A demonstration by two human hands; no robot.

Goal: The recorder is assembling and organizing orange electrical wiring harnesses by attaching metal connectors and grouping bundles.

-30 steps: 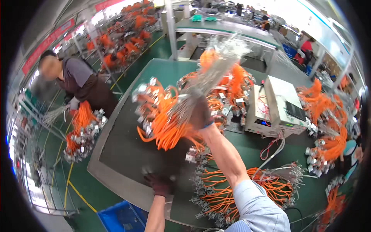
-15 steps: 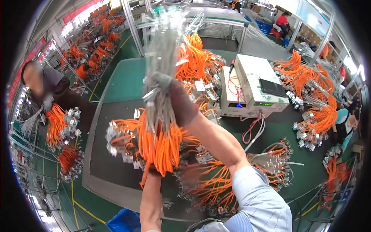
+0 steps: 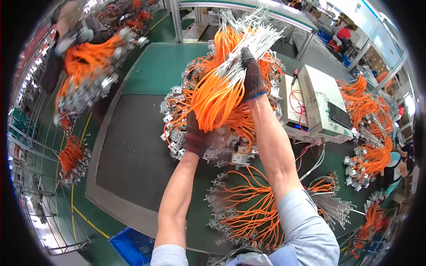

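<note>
A thick bundle of orange cables (image 3: 217,95), with white ends fanned toward the far right and square metal connectors at the near end, lies tilted over a pile of similar cables (image 3: 230,40). My right hand (image 3: 253,73), in a dark glove, is wrapped round its white part. At the bundle's near left, my left hand (image 3: 197,135), in a dark red and black glove, holds it from beneath; the cables cover most of those fingers. Another spread cable bundle (image 3: 253,199) lies on the table close to my body, its connectors to the left.
Right of the pile stand two box-shaped instruments (image 3: 326,104), with a black phone-like slab (image 3: 339,114) on top. More orange cables (image 3: 368,111) lie beyond them. A co-worker at the far left holds a cable bundle (image 3: 88,66). A blue bin (image 3: 133,246) is below the table's near edge (image 3: 128,213).
My hands have brought the bundle rightward onto the pile, tilting it from nearly straight to a slant. The left hand has come up from lower down. The co-worker's bundle has swung up.
</note>
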